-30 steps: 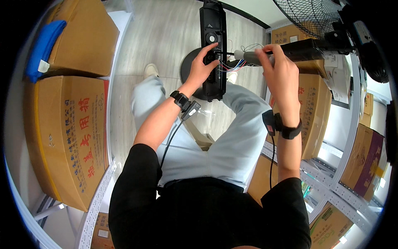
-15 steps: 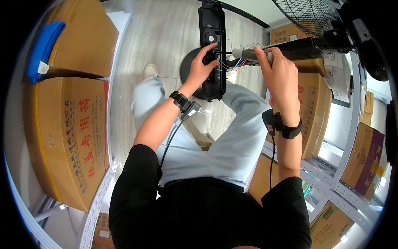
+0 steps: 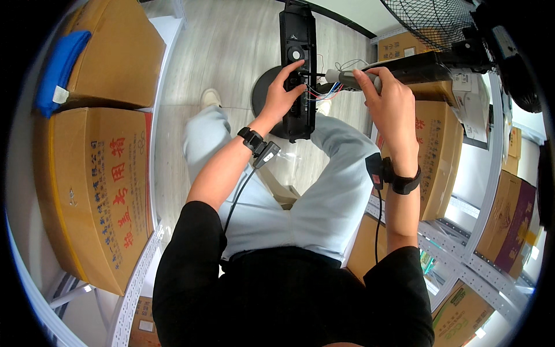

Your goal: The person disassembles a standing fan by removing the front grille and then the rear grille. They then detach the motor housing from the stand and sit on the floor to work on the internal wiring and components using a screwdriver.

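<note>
Shifted the right hand slightly and changed its hold since a second ago, losing the earlier blur. Gripping the grey-handled screwdriver in curled right fingers, toward the handle's outer end. Pointing the dark shaft left, onto the long black housing in front of the knees. Touching that housing with the left hand, thumb and index finger spread on its face, on either side of the shaft; cannot tell how the other left fingers hold. Seen beside the shaft: red, blue and white wires. Seen farther right: a black column and black wire mesh. Lying below, on the floor: a round black base. Stacked at far left: cardboard boxes and a blue bundle.
</note>
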Demonstrator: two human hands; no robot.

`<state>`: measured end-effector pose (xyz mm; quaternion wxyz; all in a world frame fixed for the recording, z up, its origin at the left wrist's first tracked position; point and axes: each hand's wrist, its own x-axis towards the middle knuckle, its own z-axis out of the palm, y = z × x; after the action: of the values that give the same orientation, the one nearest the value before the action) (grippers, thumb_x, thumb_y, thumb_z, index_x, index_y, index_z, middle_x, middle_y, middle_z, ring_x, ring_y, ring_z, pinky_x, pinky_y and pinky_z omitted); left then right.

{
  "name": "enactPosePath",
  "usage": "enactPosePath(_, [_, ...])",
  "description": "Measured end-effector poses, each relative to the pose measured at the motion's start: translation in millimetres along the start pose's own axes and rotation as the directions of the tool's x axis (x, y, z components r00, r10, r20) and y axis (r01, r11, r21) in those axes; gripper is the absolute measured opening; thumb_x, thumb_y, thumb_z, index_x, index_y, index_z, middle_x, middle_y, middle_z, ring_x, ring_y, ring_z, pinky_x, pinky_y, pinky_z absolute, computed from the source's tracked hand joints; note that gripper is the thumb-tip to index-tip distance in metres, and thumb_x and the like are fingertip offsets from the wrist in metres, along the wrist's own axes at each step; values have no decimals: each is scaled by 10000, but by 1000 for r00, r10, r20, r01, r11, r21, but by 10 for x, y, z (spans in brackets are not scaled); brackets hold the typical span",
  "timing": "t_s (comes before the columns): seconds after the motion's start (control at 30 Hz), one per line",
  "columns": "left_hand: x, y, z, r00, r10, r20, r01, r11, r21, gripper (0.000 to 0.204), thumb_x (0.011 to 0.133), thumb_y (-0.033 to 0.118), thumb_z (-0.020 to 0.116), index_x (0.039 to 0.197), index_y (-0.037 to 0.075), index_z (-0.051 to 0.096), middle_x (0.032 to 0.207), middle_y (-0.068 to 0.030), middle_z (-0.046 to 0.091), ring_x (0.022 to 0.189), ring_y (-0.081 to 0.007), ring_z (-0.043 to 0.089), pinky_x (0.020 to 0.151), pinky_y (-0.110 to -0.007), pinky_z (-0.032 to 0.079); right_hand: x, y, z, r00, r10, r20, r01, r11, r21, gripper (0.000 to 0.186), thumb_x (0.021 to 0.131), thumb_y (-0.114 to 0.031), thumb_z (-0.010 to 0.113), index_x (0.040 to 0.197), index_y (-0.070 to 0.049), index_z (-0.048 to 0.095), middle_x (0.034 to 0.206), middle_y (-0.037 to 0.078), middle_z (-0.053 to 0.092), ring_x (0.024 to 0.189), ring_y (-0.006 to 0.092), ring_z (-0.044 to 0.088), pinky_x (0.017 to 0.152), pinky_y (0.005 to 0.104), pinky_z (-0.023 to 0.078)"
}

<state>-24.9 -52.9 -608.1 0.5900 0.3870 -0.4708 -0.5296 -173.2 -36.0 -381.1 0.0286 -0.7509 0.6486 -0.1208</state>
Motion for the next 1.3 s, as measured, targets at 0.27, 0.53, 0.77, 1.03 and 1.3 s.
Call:
enactPosePath(0.27, [5,-6,-6,999,-37,27,38,999,-37,628,855,-16,726,1442,94,535,1401,-78,580,1280,-181,538,1102,-333,407,-76,2,32,976,-209,-61,215,969,120,326,904,-319,742,1021,-19,690,831,193,712,780,392,701,667,429,548])
enactPosePath(0.53, [-5,-49,17,999,38,8,-38,998,46,609,852,-17,723,1421,123,558,1362,-80,632,1239,-173,593,1050,-311,450,18,-14,12,990,96,99,-100,995,28,342,897,-325,748,1022,-12,695,864,221,720,815,393,711,708,433,554])
enactPosePath(0.77, [36,-114,-8,999,-27,28,28,999,-29,651,857,-45,716,1458,105,517,1359,-55,587,1214,-153,559,1060,-308,436,-71,20,40,992,-129,-15,130,986,106,301,874,-281,771,1022,-26,714,912,172,737,842,382,714,732,409,563])
enactPosePath(1.03, [41,-68,-9,975,-219,-19,199,915,-350,643,864,-70,697,1446,139,521,1286,-68,613,1113,-152,614,968,-297,511,-120,38,-114,985,31,-167,0,984,180,295,865,-263,794,1053,-43,738,936,147,749,824,291,738,719,343,562])
enactPosePath(1.3, [41,-44,5,985,-168,46,173,918,-356,615,877,-68,697,1440,107,521,1276,-54,620,1112,-125,609,965,-286,505,-95,86,9,977,44,-210,1,978,208,297,876,-262,789,1073,-47,736,945,136,749,810,260,731,707,326,555])
